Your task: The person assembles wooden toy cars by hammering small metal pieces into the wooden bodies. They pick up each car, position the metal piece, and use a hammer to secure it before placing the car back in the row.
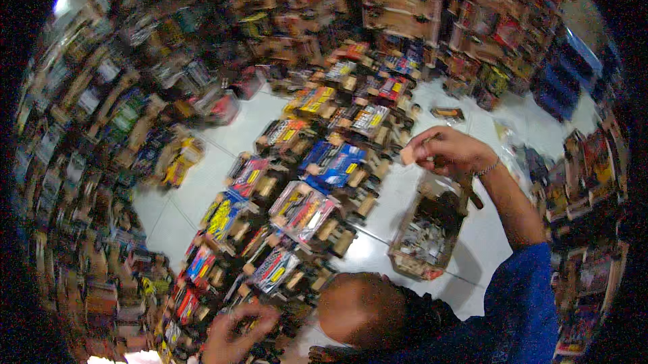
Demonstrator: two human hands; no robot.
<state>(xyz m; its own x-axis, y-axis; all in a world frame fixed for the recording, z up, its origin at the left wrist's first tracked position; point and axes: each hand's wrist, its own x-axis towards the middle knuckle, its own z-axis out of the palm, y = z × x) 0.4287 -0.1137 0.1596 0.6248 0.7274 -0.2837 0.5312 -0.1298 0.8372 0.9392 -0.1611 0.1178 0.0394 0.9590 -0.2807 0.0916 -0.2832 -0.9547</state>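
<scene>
My right hand (440,147) is raised over the floor, its fingers closed on a small pale wooden block (408,155). Just below that hand a dark, stick-like piece (476,197) slants down; whether the hand also holds it is unclear. Under the hand stands an open container (413,264) with small pale and grey pieces inside. My left hand (241,331) is low at the near edge, beside the rows of wooden toy trucks. Its fingers curl round in a blurred ring, and what they hold, if anything, is hidden. A blue toy truck (335,163) and a white-and-red one (307,212) lie between my hands.
Toy trucks in two long rows run away from me across the white tile floor (169,219). Stacked trucks (121,111) line the left side, and more (405,6) rise at the back. My bent knee (361,310) is close in front. A plastic bag (513,138) lies at right.
</scene>
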